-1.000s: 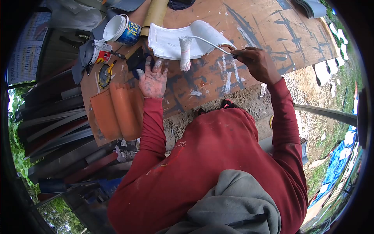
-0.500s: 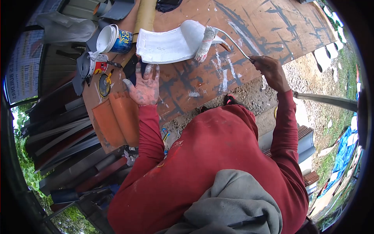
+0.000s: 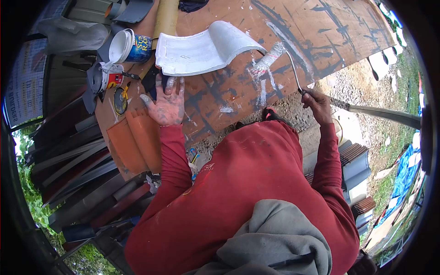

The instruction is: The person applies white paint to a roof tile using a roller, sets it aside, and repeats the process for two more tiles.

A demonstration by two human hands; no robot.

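Observation:
A curved roof tile (image 3: 188, 52), coated in white paint, lies on the paint-marked wooden board (image 3: 206, 96). My left hand (image 3: 168, 103), smeared with paint, is spread with its fingertips at the tile's near left edge. In my right hand (image 3: 316, 104) is the handle of a paint roller (image 3: 270, 58). Its white, paint-wet sleeve is at the tile's right end, low over the board, and the bent wire frame runs back to my fingers.
Left of the tile are a blue paint bucket (image 3: 139, 47) on its side, a smaller red-labelled can (image 3: 111, 78) and a round lid (image 3: 121, 101). Unpainted orange tiles (image 3: 137, 142) lie at the board's near left corner. A wooden post (image 3: 385, 114) juts in at right.
The roller has come off the tile's top, moving right and toward me over its right edge. My right hand is lower; my left hand stays at the tile's edge.

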